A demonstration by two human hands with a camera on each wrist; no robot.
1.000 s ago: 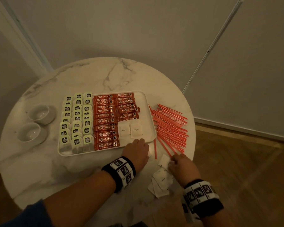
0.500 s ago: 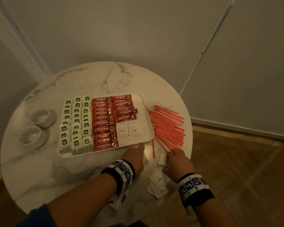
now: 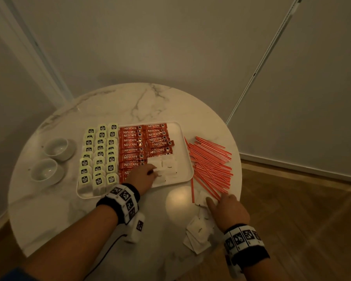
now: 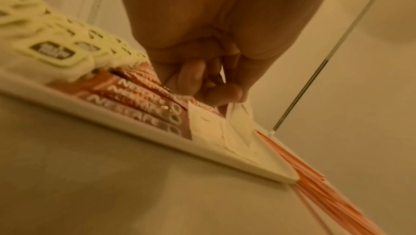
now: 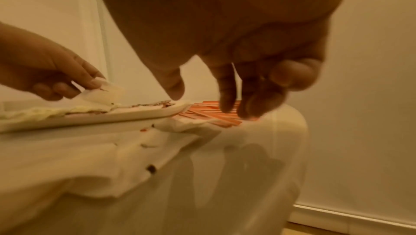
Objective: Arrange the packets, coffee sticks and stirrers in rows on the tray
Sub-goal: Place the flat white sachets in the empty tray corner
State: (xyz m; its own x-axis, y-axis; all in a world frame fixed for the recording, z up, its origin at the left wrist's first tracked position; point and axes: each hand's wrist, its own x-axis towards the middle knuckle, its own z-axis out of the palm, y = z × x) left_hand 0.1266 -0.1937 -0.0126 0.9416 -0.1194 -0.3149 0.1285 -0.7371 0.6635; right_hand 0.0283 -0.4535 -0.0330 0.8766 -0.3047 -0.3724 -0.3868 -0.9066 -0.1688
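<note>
A white rectangular tray (image 3: 185,151) sits on a round marble table (image 3: 114,104), and everything else is placed relative to that tray; its left part holds three rows of pale green tea packets (image 3: 100,154), its middle two columns of red Nescafé coffee sticks (image 3: 133,146), the right column shorter than the left; near its front right corner lie flat white sugar packets (image 3: 169,166), side by side, touching the coffee sticks on their left. The left hand (image 3: 141,177) reaches over the tray's front rim, fingers curled, thumb and fingertips pinching one white packet (image 4: 239,123) by its upper edge; that packet stands tilted, its lower edge down among the sugar packets already on the tray. Just off the tray's right rim a loose heap of red stirrers (image 3: 210,166) lies on the table, mostly slanting, not in rows; one stirrer lies apart beside the front right corner. In front of that corner, on the table, a small loose pile of white packets (image 3: 198,232) waits. The right hand (image 3: 228,209) hovers low over this pile and the near end of the stirrers, fingers spread and loosely bent downward, gripping nothing. Left of the tray stand two small white bowls (image 3: 52,161), one behind the other.
</note>
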